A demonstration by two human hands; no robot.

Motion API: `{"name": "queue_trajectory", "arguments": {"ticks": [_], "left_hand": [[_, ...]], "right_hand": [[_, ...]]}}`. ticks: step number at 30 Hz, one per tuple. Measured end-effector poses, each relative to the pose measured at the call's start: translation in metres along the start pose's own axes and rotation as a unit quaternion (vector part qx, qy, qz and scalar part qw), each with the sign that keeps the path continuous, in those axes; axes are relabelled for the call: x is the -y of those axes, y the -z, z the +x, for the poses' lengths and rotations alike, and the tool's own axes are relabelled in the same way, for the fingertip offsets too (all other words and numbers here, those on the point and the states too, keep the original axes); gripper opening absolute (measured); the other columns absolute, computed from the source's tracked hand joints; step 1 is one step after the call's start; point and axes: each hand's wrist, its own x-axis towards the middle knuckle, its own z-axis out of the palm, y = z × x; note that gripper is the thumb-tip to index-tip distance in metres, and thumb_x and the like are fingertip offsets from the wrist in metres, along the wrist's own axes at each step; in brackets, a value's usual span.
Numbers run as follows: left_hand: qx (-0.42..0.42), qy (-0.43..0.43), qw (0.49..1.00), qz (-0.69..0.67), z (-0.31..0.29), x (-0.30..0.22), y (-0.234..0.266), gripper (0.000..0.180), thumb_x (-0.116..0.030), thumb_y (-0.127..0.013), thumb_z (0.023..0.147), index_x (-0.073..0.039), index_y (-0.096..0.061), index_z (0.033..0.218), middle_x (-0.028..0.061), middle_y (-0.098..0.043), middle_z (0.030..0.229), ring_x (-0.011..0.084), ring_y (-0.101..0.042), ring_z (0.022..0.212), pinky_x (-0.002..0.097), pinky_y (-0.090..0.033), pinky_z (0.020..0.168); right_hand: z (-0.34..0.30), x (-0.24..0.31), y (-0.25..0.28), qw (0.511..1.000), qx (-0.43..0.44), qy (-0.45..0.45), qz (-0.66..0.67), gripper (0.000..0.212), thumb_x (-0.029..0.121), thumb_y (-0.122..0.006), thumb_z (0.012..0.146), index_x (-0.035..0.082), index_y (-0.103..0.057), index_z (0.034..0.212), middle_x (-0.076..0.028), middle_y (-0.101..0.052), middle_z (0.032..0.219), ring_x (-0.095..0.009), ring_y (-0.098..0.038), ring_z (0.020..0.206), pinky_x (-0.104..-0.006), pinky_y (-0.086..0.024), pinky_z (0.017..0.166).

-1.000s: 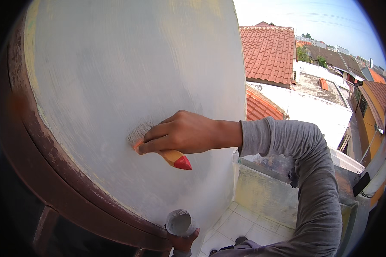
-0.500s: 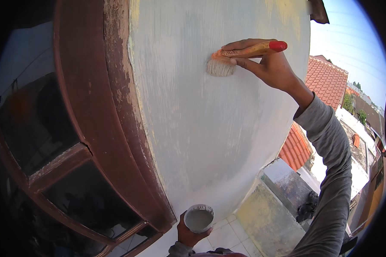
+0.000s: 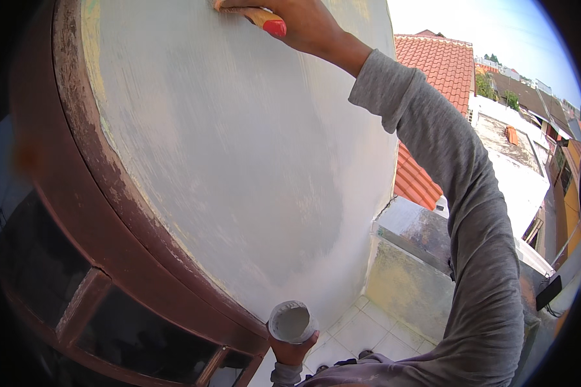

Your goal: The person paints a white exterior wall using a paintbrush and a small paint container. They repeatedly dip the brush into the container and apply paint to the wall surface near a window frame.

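My right hand (image 3: 297, 24) is raised at the top of the view, closed around a paintbrush (image 3: 265, 19) with a wooden handle and a red end. The brush head lies at the picture's upper edge, against the wall (image 3: 239, 148), and its bristles are mostly cut off. Streaky pale grey paint covers the wall, with yellowish patches at its edges. Low in the middle, my left hand (image 3: 292, 351) grips a small round tub (image 3: 292, 322) of grey paint, held upright with its open top facing me.
A dark red-brown wooden frame (image 3: 119, 200) with dark glass panes (image 3: 142, 329) borders the wall on the left. At the lower right stands a low stained parapet (image 3: 407, 277) above white floor tiles (image 3: 361, 332). Beyond it are red tiled roofs (image 3: 432, 68).
My right hand has moved up and left along the wall with the paintbrush. The view has shifted and tilted, while my left hand still holds the tub low in the middle.
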Motion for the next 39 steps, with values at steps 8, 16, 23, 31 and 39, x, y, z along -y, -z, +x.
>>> {"name": "queue_trajectory", "arguments": {"ticks": [8,16,23,31,39], "left_hand": [[0.027,0.018,0.999,-0.014,0.003,-0.011,0.009,0.097,-0.024,-0.104,0.059,-0.001,-0.049,0.135,0.0152,-0.068,0.124,0.0286,-0.069,0.112,0.0455,-0.056,0.100],[0.047,-0.016,0.998,0.035,0.003,-0.006,0.017,0.095,-0.023,-0.104,0.061,-0.002,-0.050,0.137,0.0157,-0.067,0.127,0.0293,-0.068,0.118,0.0453,-0.054,0.104],[0.014,0.028,0.998,-0.061,-0.004,-0.019,0.012,0.096,-0.020,-0.102,0.064,-0.002,-0.051,0.143,0.0145,-0.066,0.133,0.0283,-0.066,0.121,0.0446,-0.052,0.108],[0.044,0.029,0.999,0.000,-0.018,-0.005,0.027,0.092,-0.017,-0.100,0.064,-0.003,-0.055,0.143,0.0107,-0.067,0.131,0.0275,-0.066,0.121,0.0452,-0.053,0.108],[0.066,-0.064,0.996,0.011,-0.005,-0.003,0.021,0.095,-0.015,-0.097,0.065,-0.002,-0.051,0.147,0.0122,-0.065,0.133,0.0275,-0.066,0.121,0.0450,-0.056,0.105]], "right_hand": [[-0.165,0.148,0.066,0.965,0.173,-0.095,0.172,0.044,0.008,-0.081,0.085,0.020,-0.074,0.127,-0.001,-0.074,0.124,-0.023,-0.075,0.111,-0.0346,-0.066,0.087],[-0.262,0.264,0.118,0.895,0.290,-0.200,0.275,0.046,0.009,-0.077,0.086,0.018,-0.071,0.130,-0.002,-0.071,0.131,-0.026,-0.071,0.124,-0.0388,-0.063,0.102],[-0.302,0.338,0.149,0.755,0.159,-0.538,0.339,0.035,0.010,-0.075,0.099,0.007,-0.069,0.134,-0.011,-0.073,0.128,-0.021,-0.074,0.111,-0.0350,-0.063,0.093],[-0.199,0.204,0.105,0.575,-0.189,-0.706,0.367,0.049,0.018,-0.077,0.097,-0.009,-0.061,0.135,-0.019,-0.069,0.127,-0.026,-0.074,0.113,-0.0386,-0.069,0.091],[-0.208,0.173,0.038,0.510,-0.298,-0.710,0.383,0.047,0.012,-0.071,0.098,-0.009,-0.058,0.138,-0.020,-0.069,0.121,-0.024,-0.076,0.104,-0.0368,-0.069,0.090]]}}
